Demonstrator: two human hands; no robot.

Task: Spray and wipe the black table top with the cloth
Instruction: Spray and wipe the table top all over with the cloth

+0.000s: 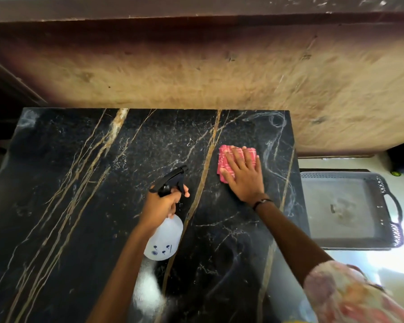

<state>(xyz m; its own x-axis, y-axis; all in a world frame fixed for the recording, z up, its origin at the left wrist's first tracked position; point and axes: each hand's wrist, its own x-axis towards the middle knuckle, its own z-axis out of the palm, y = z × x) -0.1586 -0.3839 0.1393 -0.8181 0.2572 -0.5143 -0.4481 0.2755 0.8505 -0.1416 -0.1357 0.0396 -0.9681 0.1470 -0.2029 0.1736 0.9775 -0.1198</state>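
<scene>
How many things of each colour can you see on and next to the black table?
Pink: 1, the cloth under the right hand
White with a black top: 1, the spray bottle held by the left hand
Grey: 1, the tray beside the table
Total: 3

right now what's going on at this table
A person is cleaning the black table. The left hand grips a spray bottle held above the top, nozzle pointing away from them. The right hand lies flat on a pink cloth near the table's right edge. A grey tray sits beside the table on the right.
</scene>
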